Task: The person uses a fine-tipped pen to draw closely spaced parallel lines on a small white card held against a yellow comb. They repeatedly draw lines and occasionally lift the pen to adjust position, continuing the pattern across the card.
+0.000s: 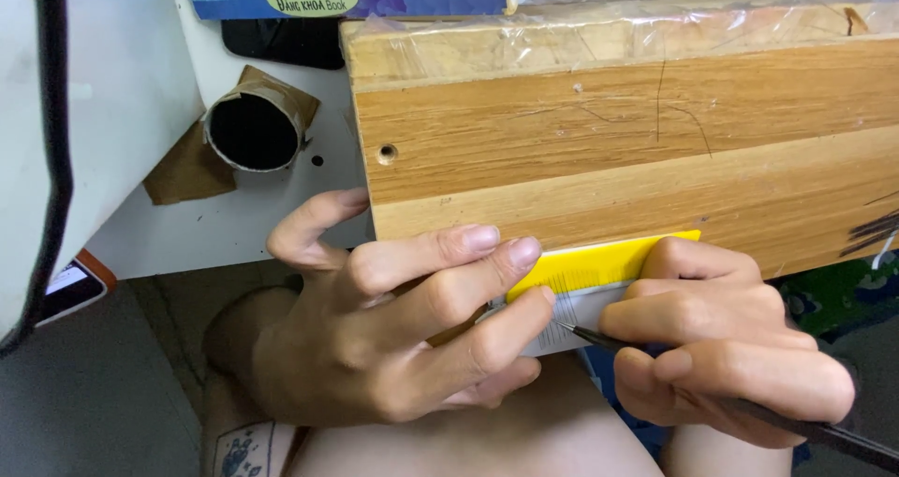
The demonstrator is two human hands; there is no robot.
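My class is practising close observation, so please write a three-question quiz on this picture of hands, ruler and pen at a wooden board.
1. True or false: the left hand presses the yellow ruler against the board.
2. What does the right hand hold? A) scissors B) a black pen C) a brush
3. Fill in: the pen tip touches a strip of white ____ just under the ruler.

Key:
1. True
2. B
3. Paper
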